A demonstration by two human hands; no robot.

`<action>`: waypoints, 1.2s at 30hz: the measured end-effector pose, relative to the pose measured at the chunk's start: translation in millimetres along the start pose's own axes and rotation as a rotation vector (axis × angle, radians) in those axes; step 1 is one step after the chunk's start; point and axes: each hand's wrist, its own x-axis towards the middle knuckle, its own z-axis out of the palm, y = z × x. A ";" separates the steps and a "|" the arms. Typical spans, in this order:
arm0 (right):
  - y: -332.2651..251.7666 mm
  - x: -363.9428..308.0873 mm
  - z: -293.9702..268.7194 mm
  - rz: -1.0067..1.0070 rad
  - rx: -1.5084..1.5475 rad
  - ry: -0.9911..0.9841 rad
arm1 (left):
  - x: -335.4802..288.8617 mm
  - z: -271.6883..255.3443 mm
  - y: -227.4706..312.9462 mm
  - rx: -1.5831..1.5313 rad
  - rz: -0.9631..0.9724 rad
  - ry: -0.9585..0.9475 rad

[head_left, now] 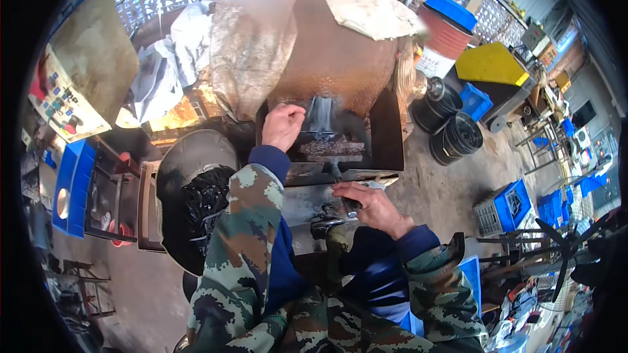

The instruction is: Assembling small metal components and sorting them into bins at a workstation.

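Observation:
My left hand (282,127) is over the left edge of an open metal box, fingers curled together. Whatever they pinch, if anything, is too small to make out. In front of my body, my right hand (376,208) is closed around a dark-handled tool (352,206). The tool points away from me, toward the box's front edge; its kind does not show. Inside the box (386,132) lie a rough reddish-brown block (332,149) and a grey metal plate (320,115) leaning upright behind it.
A rusty drum-like body (330,46) stands behind the box, partly draped with dirty cloth (252,52). By my left forearm is a big round pan (180,157) holding black pieces (208,196). Black buckets (456,137) and a blue-and-grey crate (504,208) stand to the right.

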 end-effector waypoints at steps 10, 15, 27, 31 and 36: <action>-9.2 82.3 -20.1 0.250 0.549 0.580 | 3.3 24.3 18.5 -0.240 0.012 0.242; 7.1 139.8 -35.2 0.237 0.595 0.722 | -2.6 24.5 19.6 -0.236 -0.041 0.235; 61.3 229.6 -57.3 0.270 0.543 0.810 | 6.7 35.1 17.5 -0.226 -0.051 0.162; 62.0 239.5 -57.4 0.247 0.551 0.824 | 9.2 36.6 15.3 -0.165 -0.006 0.194; 74.6 240.8 -69.7 0.283 0.390 0.846 | 15.6 49.9 12.0 -0.166 0.105 0.272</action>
